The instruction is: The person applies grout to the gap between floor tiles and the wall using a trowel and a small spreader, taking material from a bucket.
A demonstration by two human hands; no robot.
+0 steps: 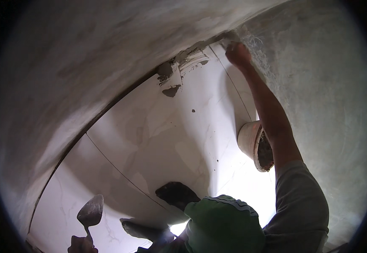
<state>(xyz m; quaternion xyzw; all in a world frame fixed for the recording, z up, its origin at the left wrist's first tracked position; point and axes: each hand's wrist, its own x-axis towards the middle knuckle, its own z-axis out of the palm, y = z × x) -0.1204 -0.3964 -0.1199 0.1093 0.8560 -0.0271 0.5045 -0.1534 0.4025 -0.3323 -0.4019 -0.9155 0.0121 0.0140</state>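
At lower left, our left grip (82, 245) wraps a trowel (91, 212), likely light, stiff and best held by its handle. Farther off, our blurred right grip (238, 55), contents unclear, nears the grey wall (318, 80) beyond a bucket (248, 140).

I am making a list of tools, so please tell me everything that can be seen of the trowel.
The trowel has a broad, mottled grey blade that looks like metal, with rounded edges. A thin, bent neck runs from it into the left hand's grip, which hides the handle. It is held blade uppermost at the picture's lower left, with white tiles behind. Only the hand visibly touches it.
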